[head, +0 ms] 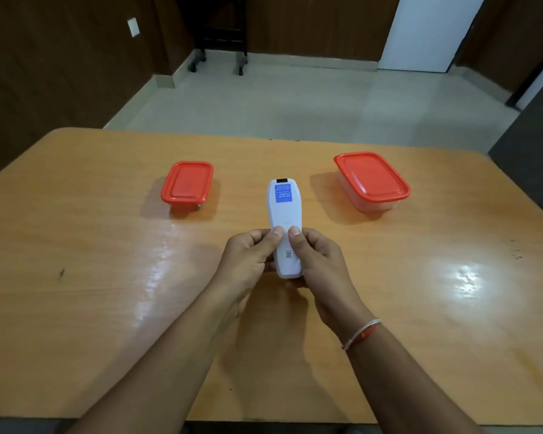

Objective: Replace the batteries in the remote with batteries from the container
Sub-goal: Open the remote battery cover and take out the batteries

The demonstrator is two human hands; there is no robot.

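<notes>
A white remote (284,214) with a blue sticker near its far end is held back side up above the middle of the table. My left hand (248,258) grips its near end from the left and my right hand (318,261) grips it from the right. Both thumbs press side by side on the back cover. A small container with a red lid (187,184) stands to the far left of the remote. A larger clear container with a red lid (372,180) stands to the far right. Both lids are on, so their contents are hidden.
The glossy orange wooden table (107,277) fills the lower view, with its far edge just behind the containers. Beyond it lie a tiled floor, dark wood walls, a wheeled stand (220,57) and a white door (427,32).
</notes>
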